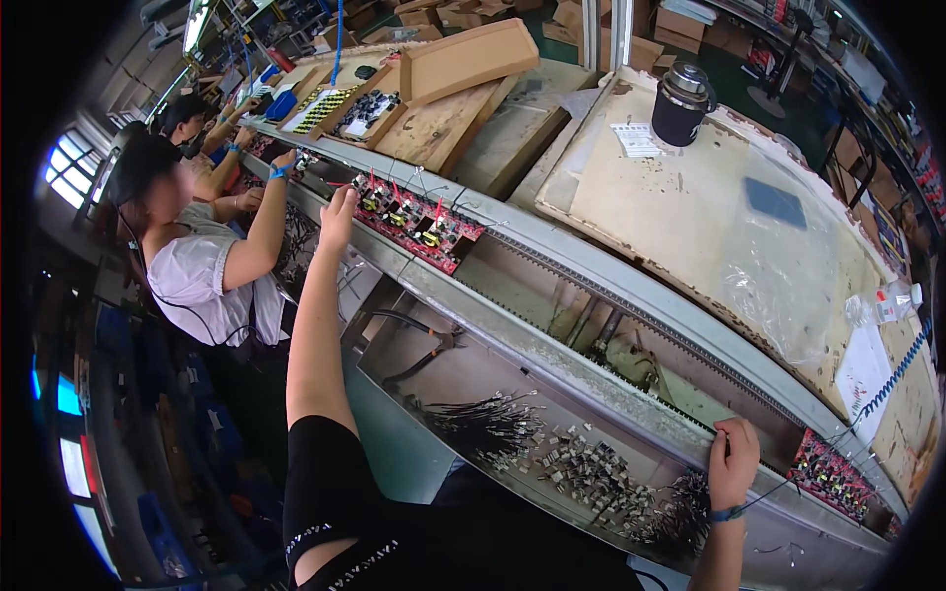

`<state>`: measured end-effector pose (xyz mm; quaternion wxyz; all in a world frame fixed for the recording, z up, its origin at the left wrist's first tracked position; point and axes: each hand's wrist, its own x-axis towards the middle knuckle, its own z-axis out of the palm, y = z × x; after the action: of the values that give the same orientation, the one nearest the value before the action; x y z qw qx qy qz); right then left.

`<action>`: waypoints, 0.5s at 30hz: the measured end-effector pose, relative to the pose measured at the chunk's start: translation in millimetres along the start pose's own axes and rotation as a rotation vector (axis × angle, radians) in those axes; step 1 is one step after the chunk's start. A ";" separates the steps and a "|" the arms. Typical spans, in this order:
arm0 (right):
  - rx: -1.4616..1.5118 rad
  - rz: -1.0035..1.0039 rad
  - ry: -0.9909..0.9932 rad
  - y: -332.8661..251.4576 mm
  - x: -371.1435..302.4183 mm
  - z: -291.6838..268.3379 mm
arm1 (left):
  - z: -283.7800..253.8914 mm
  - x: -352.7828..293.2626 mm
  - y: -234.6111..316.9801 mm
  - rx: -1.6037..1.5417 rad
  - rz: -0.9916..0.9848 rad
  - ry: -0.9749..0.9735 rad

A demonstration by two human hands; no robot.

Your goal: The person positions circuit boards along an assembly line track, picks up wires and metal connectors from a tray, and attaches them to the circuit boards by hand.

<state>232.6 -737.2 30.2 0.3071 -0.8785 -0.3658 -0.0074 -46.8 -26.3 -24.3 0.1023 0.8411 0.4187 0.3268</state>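
Note:
My left hand (338, 219) reaches far along the conveyor, its fingers drawn together at the left end of a red circuit board (414, 222). That board carries yellow and black components, and red and black wires rise from it. It lies across the conveyor's two rails. My right hand (735, 461) rests on the near rail (591, 369) with its fingers curled in and nothing visible in them. A blue wrist strap (727, 513) with a thin black cord circles that wrist. Farther right, another red circuit board (833, 476) sits on the conveyor.
A metal tray (473, 364) below the rail holds pliers (434, 340), bundled black wires (483, 424) and loose small connectors (591, 473). Across the conveyor, a worn bench (680, 217) bears a dark flask (682, 106) and a plastic bottle (887, 303). Co-workers (217, 246) sit at left.

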 end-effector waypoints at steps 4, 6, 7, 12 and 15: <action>0.015 0.036 -0.022 3.6 1.8 2.0 | 12.3 13.7 -4.3 -0.095 -0.132 -0.108; 0.008 0.050 -0.037 4.0 1.2 2.2 | 14.2 14.1 1.2 -0.141 -0.157 -0.093; 0.010 0.052 -0.026 5.1 0.5 3.2 | 15.2 10.5 4.0 -0.143 -0.159 -0.093; -0.004 0.060 -0.018 2.5 1.6 3.1 | 7.7 7.4 30.5 -0.127 -0.219 -0.127; -0.010 0.062 -0.025 1.6 1.7 3.1 | 9.4 -1.5 43.4 -0.191 -0.193 -0.136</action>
<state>234.3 -735.3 27.3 0.2980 -0.8910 -0.3423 0.0112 -13.8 -53.8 -12.8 0.2409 0.8037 0.4566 0.2959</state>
